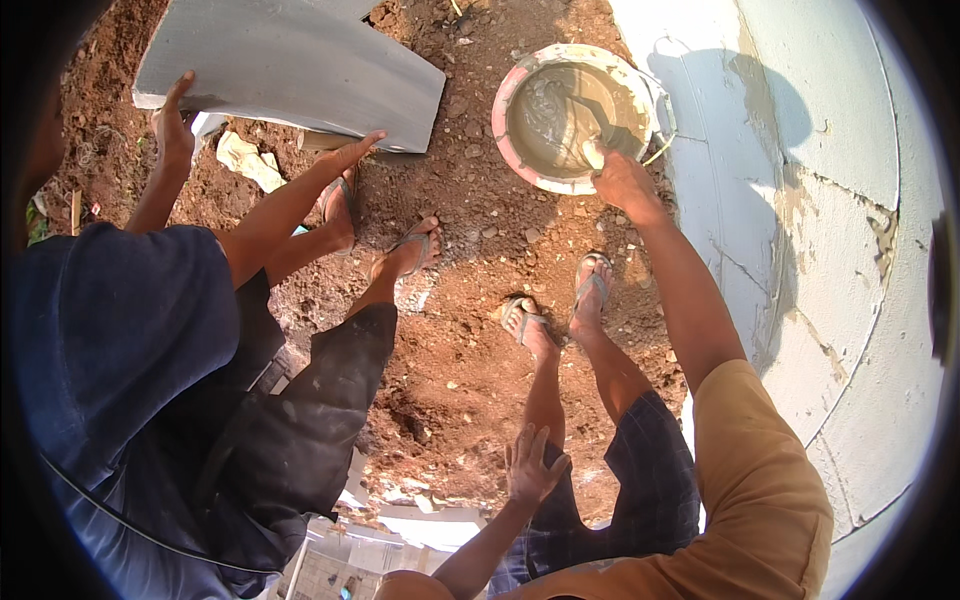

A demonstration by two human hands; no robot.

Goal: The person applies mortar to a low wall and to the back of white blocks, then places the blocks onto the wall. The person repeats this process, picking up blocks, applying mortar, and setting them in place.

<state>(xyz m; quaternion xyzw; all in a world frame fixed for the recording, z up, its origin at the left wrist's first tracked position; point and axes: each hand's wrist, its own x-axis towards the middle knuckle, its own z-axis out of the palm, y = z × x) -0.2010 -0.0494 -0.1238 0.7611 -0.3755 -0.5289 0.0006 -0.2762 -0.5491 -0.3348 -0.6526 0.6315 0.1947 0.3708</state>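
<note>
My right hand (625,185) is closed round the pale handle of a trowel (597,118), whose blade dips into wet grey mortar (545,125). That mortar fills much of a round bucket (508,150) with a pink and white rim, standing on the soil ahead of me. Part of the blade is hidden under the mortar. My left hand (530,465) rests with spread fingers on my left leg by the knee, holding nothing.
On the left a co-worker (130,330) in dark clothes grips a large grey block (290,75) with both hands. To my right rises a grey block wall (840,200) with mortar smears. Crumpled pale paper (248,160) lies on reddish soil (470,370) strewn with small stones.
</note>
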